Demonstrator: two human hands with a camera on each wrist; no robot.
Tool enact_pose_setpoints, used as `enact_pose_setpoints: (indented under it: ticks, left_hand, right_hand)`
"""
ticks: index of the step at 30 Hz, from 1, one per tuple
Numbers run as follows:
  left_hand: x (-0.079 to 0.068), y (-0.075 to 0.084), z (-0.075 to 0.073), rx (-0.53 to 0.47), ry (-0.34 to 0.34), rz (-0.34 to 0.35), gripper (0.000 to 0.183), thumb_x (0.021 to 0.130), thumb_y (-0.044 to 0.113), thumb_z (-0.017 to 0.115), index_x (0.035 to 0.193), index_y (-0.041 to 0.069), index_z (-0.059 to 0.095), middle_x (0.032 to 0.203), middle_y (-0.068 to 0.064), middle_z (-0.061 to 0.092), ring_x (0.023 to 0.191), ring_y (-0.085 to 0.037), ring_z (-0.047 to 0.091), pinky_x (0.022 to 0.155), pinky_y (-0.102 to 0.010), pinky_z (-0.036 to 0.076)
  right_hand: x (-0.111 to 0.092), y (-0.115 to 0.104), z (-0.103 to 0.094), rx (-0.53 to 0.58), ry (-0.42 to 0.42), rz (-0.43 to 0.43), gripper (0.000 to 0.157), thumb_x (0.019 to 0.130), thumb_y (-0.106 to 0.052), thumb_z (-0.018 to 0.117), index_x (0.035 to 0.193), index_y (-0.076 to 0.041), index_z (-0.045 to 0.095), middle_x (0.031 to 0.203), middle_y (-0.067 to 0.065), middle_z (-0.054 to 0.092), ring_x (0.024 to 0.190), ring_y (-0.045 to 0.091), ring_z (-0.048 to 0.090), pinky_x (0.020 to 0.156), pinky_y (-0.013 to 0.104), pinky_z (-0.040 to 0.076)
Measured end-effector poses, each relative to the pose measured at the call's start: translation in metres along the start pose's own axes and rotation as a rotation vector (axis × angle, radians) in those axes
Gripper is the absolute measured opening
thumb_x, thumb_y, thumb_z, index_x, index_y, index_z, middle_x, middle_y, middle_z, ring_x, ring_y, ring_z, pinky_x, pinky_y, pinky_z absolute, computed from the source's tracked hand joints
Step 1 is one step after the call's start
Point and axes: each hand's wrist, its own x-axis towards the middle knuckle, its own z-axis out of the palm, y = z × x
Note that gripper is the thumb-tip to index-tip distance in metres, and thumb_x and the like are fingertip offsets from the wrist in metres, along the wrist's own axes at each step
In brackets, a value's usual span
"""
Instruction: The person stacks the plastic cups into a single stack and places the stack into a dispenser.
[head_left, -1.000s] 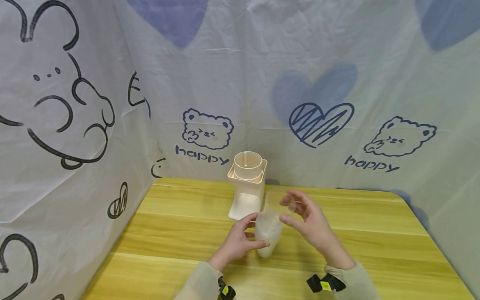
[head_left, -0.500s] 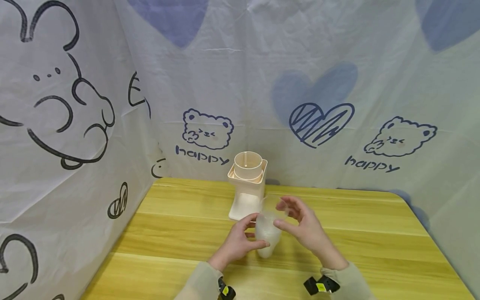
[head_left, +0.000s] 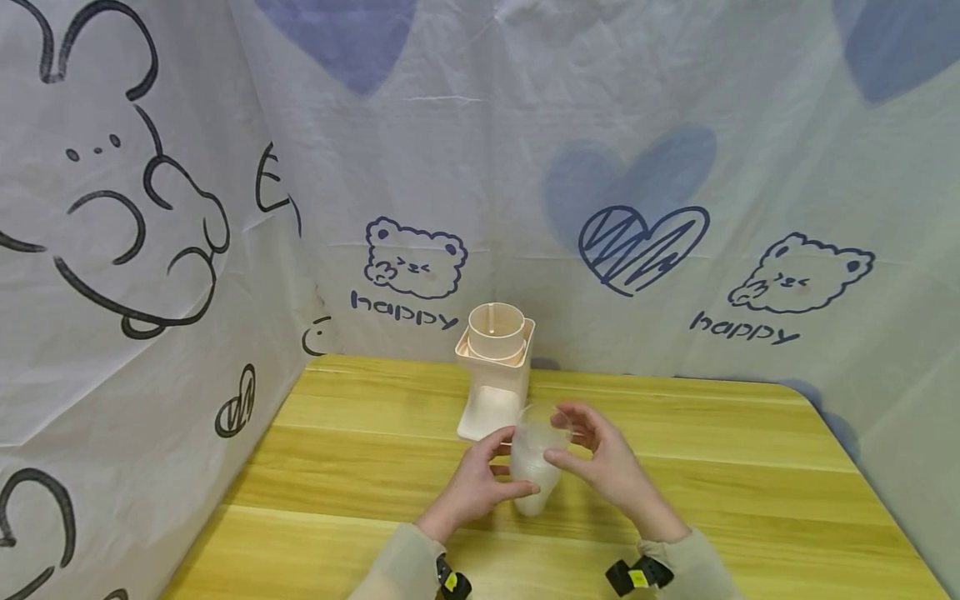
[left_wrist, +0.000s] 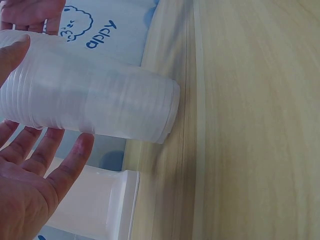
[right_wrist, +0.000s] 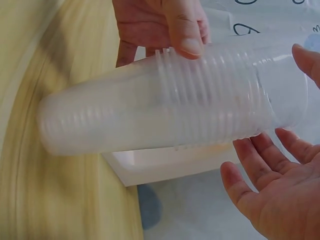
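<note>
A tall stack of clear plastic cups (head_left: 534, 479) stands near upright over the table; I cannot tell whether its base touches the wood. My left hand (head_left: 480, 479) grips the stack from the left, thumb in front and fingers behind. At its top, a clear plastic cup (head_left: 538, 421) sits part-way inside the others. My right hand (head_left: 611, 462) holds this cup from the right, thumb and fingers curved about its sides. The right wrist view shows the rims of the nested cups (right_wrist: 215, 95) close together, with the top cup (right_wrist: 285, 90) protruding beyond them.
Behind the stack, a cream-coloured holder (head_left: 495, 392) with a round ring on top and a flat foot stands near the back edge of the wooden table (head_left: 750, 475). A printed white cloth (head_left: 510, 167) hangs behind the table.
My right hand has come down and left, lowering the top cup further into the stack. My left hand and the rest of the stack have stayed in place.
</note>
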Motion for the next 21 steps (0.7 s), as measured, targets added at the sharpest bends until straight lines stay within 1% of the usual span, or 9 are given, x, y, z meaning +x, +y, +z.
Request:
enact_pose_setpoints:
  ticks: [5,7,10,12,14,17,21]
  left_hand:
    - [0.001,-0.003,0.000,0.007,-0.005,-0.003,0.067,0.079,0.003,0.082,0.138,0.000,0.049,0.123,-0.015,0.059,0.111,-0.036,0.057,0.088,-0.042,0.054]
    - [0.003,-0.010,0.001,0.012,-0.004,0.001,0.069,0.079,0.003,0.082,0.139,0.000,0.049,0.123,-0.015,0.058,0.111,-0.037,0.057,0.088,-0.042,0.054]
    - [0.006,-0.024,0.003,0.017,0.002,0.012,0.070,0.078,0.004,0.082,0.140,0.004,0.049,0.124,-0.014,0.058,0.111,-0.036,0.057,0.087,-0.041,0.054]
    - [0.008,-0.034,0.004,0.022,0.006,0.015,0.071,0.078,0.005,0.083,0.140,0.007,0.049,0.125,-0.012,0.058,0.111,-0.035,0.057,0.087,-0.040,0.055]
    - [0.009,-0.039,0.004,0.020,0.008,0.017,0.071,0.078,0.007,0.084,0.140,0.010,0.050,0.124,-0.010,0.058,0.111,-0.032,0.058,0.086,-0.037,0.055]
    - [0.010,-0.041,0.003,0.020,0.004,0.021,0.071,0.077,0.010,0.085,0.140,0.012,0.051,0.124,-0.009,0.059,0.110,-0.029,0.058,0.086,-0.035,0.055]
    - [0.010,-0.041,0.002,0.030,0.000,0.024,0.071,0.077,0.013,0.085,0.140,0.012,0.051,0.123,-0.007,0.059,0.110,-0.028,0.058,0.085,-0.032,0.055]
  right_hand:
    - [-0.001,0.002,0.001,0.001,-0.006,0.031,0.061,0.084,-0.010,0.079,0.136,0.001,0.048,0.130,0.017,0.058,0.122,0.032,0.053,0.101,0.052,0.042]
    - [-0.001,0.003,0.002,-0.003,-0.009,0.045,0.061,0.084,-0.011,0.079,0.136,0.001,0.049,0.131,0.017,0.057,0.122,0.032,0.052,0.101,0.051,0.042]
    - [-0.002,0.004,0.003,-0.005,-0.018,0.058,0.062,0.084,-0.011,0.079,0.136,0.002,0.049,0.132,0.019,0.056,0.123,0.033,0.052,0.101,0.051,0.043]
    - [-0.002,0.004,0.004,-0.008,-0.023,0.062,0.062,0.084,-0.011,0.079,0.136,0.002,0.049,0.133,0.019,0.055,0.123,0.034,0.051,0.101,0.051,0.044]
    - [-0.003,0.005,0.004,-0.011,-0.031,0.065,0.062,0.084,-0.012,0.079,0.136,0.003,0.048,0.134,0.020,0.054,0.123,0.034,0.051,0.101,0.051,0.044]
    - [-0.004,0.007,0.005,-0.014,-0.039,0.070,0.063,0.084,-0.012,0.079,0.137,0.004,0.048,0.135,0.020,0.053,0.123,0.035,0.050,0.100,0.050,0.044]
    - [-0.005,0.009,0.005,-0.009,-0.046,0.083,0.064,0.085,-0.013,0.079,0.138,0.003,0.047,0.135,0.020,0.053,0.123,0.035,0.050,0.100,0.049,0.045]
